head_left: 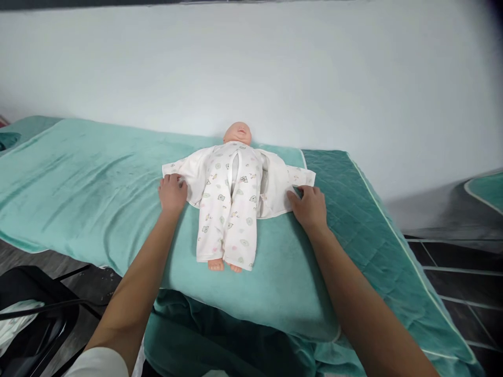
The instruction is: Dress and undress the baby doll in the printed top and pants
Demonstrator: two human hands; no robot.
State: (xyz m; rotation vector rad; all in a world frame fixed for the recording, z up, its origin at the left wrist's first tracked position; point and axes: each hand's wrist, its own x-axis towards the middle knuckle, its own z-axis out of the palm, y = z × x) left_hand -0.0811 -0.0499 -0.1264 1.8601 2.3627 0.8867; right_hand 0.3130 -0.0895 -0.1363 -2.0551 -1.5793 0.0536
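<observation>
A baby doll lies on its back, head toward the wall and bare feet toward me. White printed baby trousers cover its front from the neck to the ankles. A white baby shirt is spread out on both sides of the doll, its sleeves pointing outward. My left hand has its fingers curled on the shirt's edge below the left sleeve. On the other side, my right hand grips the shirt near the right sleeve, thumb and fingers at the cloth. The doll's arms are hidden.
Beneath the doll is a light green blanket over a darker quilted cover. A white wall rises behind the bed. A black chair stands at lower left, and dark green cloth hangs in front.
</observation>
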